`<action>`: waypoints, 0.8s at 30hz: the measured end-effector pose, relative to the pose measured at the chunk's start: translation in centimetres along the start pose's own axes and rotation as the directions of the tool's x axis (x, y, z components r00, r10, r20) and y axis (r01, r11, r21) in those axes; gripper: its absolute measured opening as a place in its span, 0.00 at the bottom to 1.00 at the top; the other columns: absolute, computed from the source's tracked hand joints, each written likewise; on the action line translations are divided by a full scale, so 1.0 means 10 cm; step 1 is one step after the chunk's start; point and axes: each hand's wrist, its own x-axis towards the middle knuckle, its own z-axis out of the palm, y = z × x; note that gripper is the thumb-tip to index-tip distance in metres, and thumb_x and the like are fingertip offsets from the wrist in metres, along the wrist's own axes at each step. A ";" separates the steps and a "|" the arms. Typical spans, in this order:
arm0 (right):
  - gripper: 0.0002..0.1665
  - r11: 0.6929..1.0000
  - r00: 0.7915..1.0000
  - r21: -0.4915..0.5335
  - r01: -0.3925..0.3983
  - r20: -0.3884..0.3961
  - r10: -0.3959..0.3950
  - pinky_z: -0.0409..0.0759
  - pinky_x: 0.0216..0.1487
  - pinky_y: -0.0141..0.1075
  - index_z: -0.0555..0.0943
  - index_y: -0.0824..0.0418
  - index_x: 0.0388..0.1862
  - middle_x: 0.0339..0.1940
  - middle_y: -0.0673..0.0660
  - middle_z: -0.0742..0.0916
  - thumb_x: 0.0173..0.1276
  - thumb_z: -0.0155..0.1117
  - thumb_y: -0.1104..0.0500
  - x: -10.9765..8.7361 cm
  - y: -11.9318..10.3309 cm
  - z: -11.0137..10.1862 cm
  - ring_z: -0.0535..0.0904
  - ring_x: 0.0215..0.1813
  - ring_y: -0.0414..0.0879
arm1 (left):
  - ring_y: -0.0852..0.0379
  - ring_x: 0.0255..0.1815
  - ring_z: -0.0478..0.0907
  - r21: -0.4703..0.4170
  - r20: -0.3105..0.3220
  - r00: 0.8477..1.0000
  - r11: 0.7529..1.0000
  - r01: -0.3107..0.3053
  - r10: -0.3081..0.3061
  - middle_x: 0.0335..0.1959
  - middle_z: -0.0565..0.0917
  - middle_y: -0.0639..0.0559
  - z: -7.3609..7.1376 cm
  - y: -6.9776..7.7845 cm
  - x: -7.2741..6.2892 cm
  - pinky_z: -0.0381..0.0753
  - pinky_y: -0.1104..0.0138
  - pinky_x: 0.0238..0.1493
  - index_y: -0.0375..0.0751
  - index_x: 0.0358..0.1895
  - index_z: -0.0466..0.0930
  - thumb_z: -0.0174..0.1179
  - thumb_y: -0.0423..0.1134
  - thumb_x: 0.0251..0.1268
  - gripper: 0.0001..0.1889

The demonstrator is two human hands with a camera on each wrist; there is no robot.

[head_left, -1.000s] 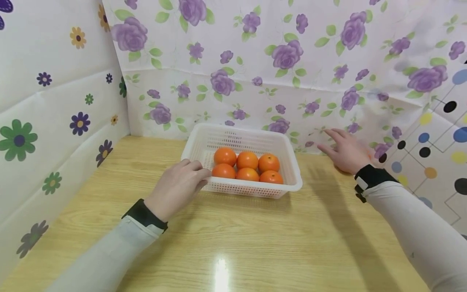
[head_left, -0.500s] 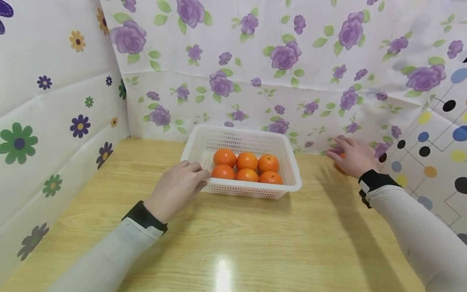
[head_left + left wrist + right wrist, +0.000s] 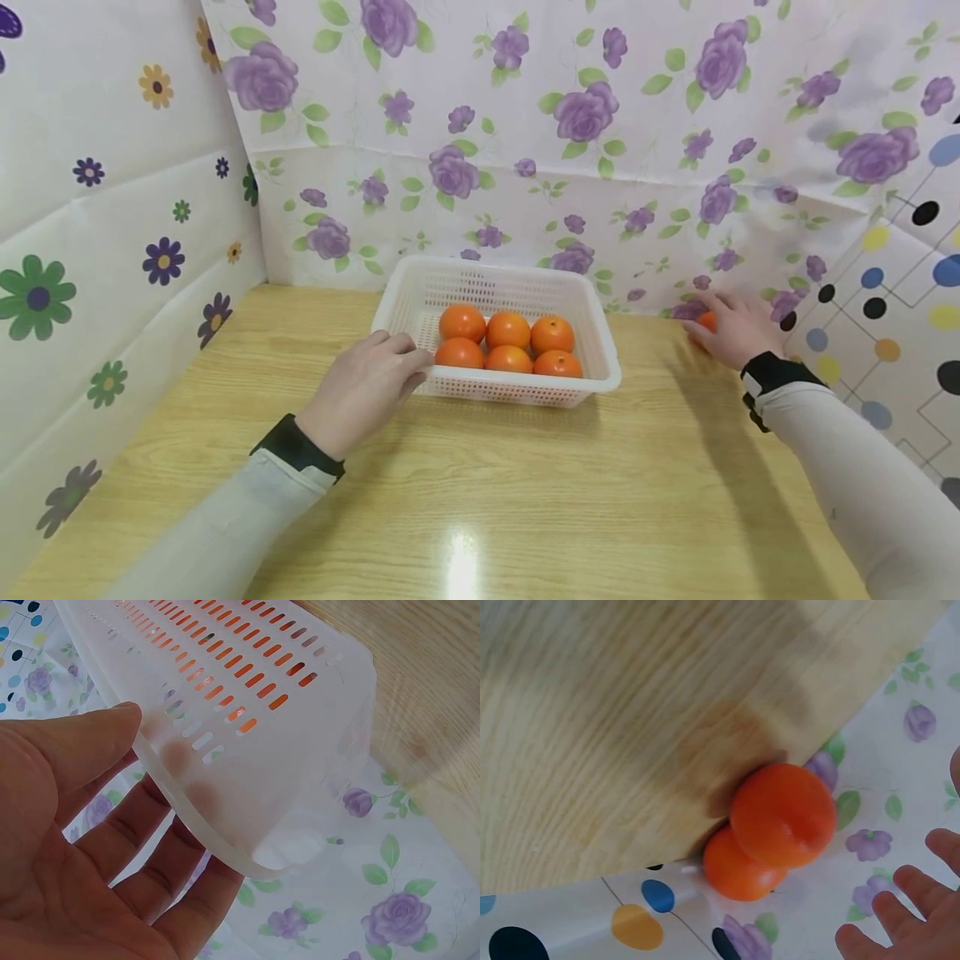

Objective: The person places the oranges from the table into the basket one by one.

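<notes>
A white perforated plastic basket (image 3: 517, 379) holds several oranges (image 3: 508, 330) in two rows. Its near left corner is gripped by my left hand (image 3: 367, 383); in the left wrist view the thumb (image 3: 112, 739) lies at the rim and fingertips show faintly through the wall. At the back right, my right hand (image 3: 738, 333) reaches over an orange (image 3: 706, 322), partly covering it. Two loose oranges appear in the right wrist view, one orange (image 3: 784, 815) overlapping a second orange (image 3: 739, 866). There, the right hand's spread fingers (image 3: 922, 889) stand apart from both.
The wood-grain table (image 3: 480, 475) meets a flowered cloth wall (image 3: 517, 208) behind the basket. Another patterned cloth (image 3: 135, 242) rises on the left, and a dotted cloth (image 3: 885, 317) borders the right side close to my right hand.
My right hand has moved slightly right and down onto the loose orange, which shows more beside the thumb. The left hand and basket stay in place.
</notes>
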 end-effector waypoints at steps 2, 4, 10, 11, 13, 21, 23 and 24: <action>0.45 1.000 1.000 0.001 0.001 0.008 -0.001 0.41 0.81 0.77 0.63 0.62 0.88 0.83 0.77 0.66 0.86 0.61 0.38 -0.04 -0.02 -0.01 0.52 0.83 0.80 | 0.48 0.40 0.81 0.001 0.000 1.000 1.000 0.001 -0.001 0.43 0.89 0.48 0.00 0.00 0.00 0.85 0.59 0.42 0.46 0.51 0.93 0.81 0.36 0.66 0.12; 0.45 1.000 1.000 0.003 0.001 0.017 -0.001 0.42 0.80 0.78 0.62 0.64 0.88 0.84 0.77 0.64 0.87 0.62 0.40 -0.05 0.01 0.00 0.51 0.83 0.80 | 0.48 0.39 0.81 0.001 -0.003 1.000 1.000 -0.001 0.001 0.43 0.89 0.48 -0.01 0.00 0.00 0.85 0.59 0.42 0.46 0.51 0.93 0.81 0.36 0.66 0.12; 0.48 1.000 0.999 0.008 0.011 0.034 -0.012 0.51 0.77 0.79 0.65 0.69 0.85 0.82 0.78 0.66 0.84 0.64 0.37 0.02 0.24 0.14 0.53 0.83 0.81 | 0.48 0.38 0.80 -0.005 -0.019 1.000 1.000 -0.012 0.012 0.41 0.89 0.49 0.00 0.00 -0.01 0.84 0.60 0.40 0.46 0.49 0.94 0.82 0.36 0.65 0.12; 0.49 1.000 0.999 0.011 0.014 0.038 -0.014 0.53 0.77 0.79 0.66 0.70 0.84 0.82 0.79 0.66 0.84 0.63 0.36 0.03 0.27 0.15 0.54 0.82 0.81 | 0.48 0.38 0.80 -0.007 -0.020 1.000 1.000 -0.011 0.011 0.41 0.89 0.49 0.00 0.00 -0.01 0.83 0.60 0.40 0.46 0.49 0.94 0.82 0.35 0.65 0.12; 0.49 1.000 0.999 0.021 0.017 0.043 -0.018 0.54 0.77 0.79 0.66 0.71 0.84 0.81 0.80 0.66 0.84 0.62 0.35 0.04 0.30 0.18 0.54 0.82 0.82 | 0.48 0.38 0.80 -0.008 -0.020 1.000 1.000 -0.009 0.009 0.42 0.89 0.49 0.01 0.00 -0.01 0.84 0.60 0.40 0.46 0.49 0.94 0.82 0.35 0.65 0.12; 0.52 0.999 0.996 0.034 0.020 0.081 -0.022 0.52 0.77 0.79 0.63 0.72 0.85 0.82 0.80 0.63 0.84 0.60 0.33 0.07 0.34 0.23 0.55 0.80 0.83 | 0.49 0.39 0.81 0.000 -0.023 1.000 1.000 -0.006 0.006 0.42 0.89 0.49 0.00 0.01 -0.01 0.84 0.60 0.40 0.46 0.49 0.94 0.82 0.35 0.65 0.11; 0.55 0.999 0.996 0.042 0.006 0.090 -0.009 0.52 0.77 0.79 0.62 0.72 0.85 0.83 0.80 0.62 0.84 0.59 0.30 0.08 0.35 0.25 0.55 0.80 0.83 | 0.49 0.39 0.81 0.000 -0.022 1.000 1.000 -0.006 0.006 0.42 0.89 0.49 0.00 0.01 -0.01 0.84 0.60 0.41 0.46 0.49 0.94 0.82 0.35 0.66 0.11; 0.55 0.999 0.996 0.042 -0.001 0.093 -0.003 0.52 0.77 0.79 0.62 0.73 0.85 0.83 0.80 0.62 0.83 0.59 0.30 0.08 0.36 0.26 0.55 0.80 0.84 | 0.49 0.39 0.81 0.000 -0.020 1.000 1.000 -0.006 0.006 0.42 0.89 0.49 0.00 0.01 -0.01 0.84 0.60 0.41 0.46 0.49 0.94 0.81 0.35 0.66 0.11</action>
